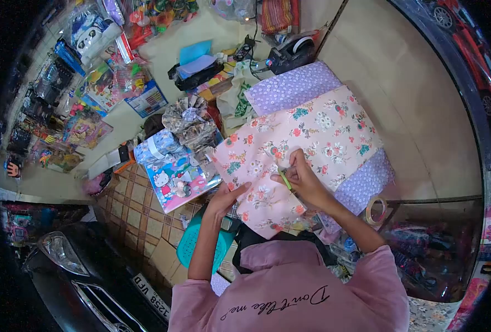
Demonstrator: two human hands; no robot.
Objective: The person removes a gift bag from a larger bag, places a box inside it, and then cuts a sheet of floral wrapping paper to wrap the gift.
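Note:
A sheet of pink floral wrapping paper (323, 133) is spread before me, over purple flowered paper (295, 83) that shows at its far and right edges. At the sheet's left edge, my left hand (227, 199) grips the paper, thumb on top and the other fingers mostly hidden. My right hand (305, 180) is closed around a slim lime-green tool (284, 179) above the sheet; its exact kind is too small to make out. The paper's near part bends down toward my body.
A tape roll (376, 211) lies at the right, and a black tape dispenser (292, 53) stands at the back. Left are a Hello Kitty box (182, 180) with wrapped bundles, a teal plastic stool (187, 249) and a black toy car (101, 276). Packaged toys (93, 36) hang far left.

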